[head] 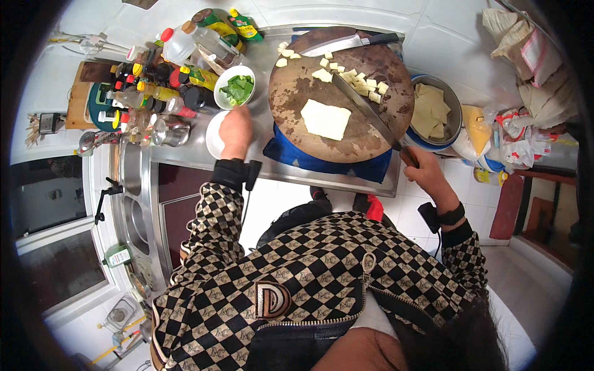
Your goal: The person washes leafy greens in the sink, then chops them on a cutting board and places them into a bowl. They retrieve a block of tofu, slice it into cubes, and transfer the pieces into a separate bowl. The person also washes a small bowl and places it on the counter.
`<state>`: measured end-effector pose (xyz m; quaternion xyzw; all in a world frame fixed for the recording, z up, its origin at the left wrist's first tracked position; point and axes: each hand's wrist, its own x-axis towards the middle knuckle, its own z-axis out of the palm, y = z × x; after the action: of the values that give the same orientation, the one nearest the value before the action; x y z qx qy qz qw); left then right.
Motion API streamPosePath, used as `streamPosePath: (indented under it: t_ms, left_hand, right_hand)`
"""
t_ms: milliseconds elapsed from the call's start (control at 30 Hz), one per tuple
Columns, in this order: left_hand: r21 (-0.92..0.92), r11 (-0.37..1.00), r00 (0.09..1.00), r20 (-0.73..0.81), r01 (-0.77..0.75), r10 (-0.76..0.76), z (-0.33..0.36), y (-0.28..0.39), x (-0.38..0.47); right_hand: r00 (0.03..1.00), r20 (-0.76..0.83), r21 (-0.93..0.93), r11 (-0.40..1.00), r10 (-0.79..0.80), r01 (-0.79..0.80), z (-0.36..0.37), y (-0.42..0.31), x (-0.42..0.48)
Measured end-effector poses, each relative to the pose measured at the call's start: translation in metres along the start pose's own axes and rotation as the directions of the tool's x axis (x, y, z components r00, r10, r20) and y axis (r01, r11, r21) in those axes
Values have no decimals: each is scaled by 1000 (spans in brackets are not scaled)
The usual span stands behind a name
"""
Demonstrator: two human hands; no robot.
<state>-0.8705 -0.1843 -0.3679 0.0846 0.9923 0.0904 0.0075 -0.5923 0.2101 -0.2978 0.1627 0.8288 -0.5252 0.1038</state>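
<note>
My right hand (424,172) is closed round the wooden handle of a cleaver (366,109), whose blade lies across the round wooden chopping board (297,92). Beside the blade are small pale cubes (371,83) of what looks like dough or tofu, with a few more at the board's upper left. A flat pale slab (326,119) rests near the board's middle. A second knife (332,45) with a black handle lies at the far edge. My left hand (235,131) is over a white bowl (214,134); its fingers are partly hidden. A bowl of cut green leaves (236,87) stands just beyond.
Bottles and jars (158,92) crowd the steel counter's left side. A blue cloth (325,157) lies under the board. Right of it stands a pot (436,111) holding pale flat sheets, near bagged goods (515,139). A sink (135,218) is at left.
</note>
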Motion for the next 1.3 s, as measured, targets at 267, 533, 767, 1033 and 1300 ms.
streamPosePath:
  t_ms: [267, 533, 767, 1033, 1300]
  left_hand:
    - [-240, 720, 758, -160, -651, 632, 36, 152, -83]
    - [-184, 785, 804, -198, -592, 560, 51, 142, -81]
    - [-182, 805, 824, -176, -564, 538, 51, 144, -83]
    - [-218, 827, 855, -168, -518, 492, 54, 144, -90]
    - [-262, 783, 821, -285, -564, 495, 55, 139, -97]
  right_hand:
    - [929, 101, -600, 723, -356, 343, -4, -34, 34]
    - [866, 270, -752, 469, -421, 462, -13, -60, 60]
    - [913, 251, -693, 599, -322, 401, -3, -43, 76]
    - [910, 284, -694, 590, -302, 413, -7, -43, 73]
    - [938, 232, -682, 645, -256, 345, -4, -44, 74]
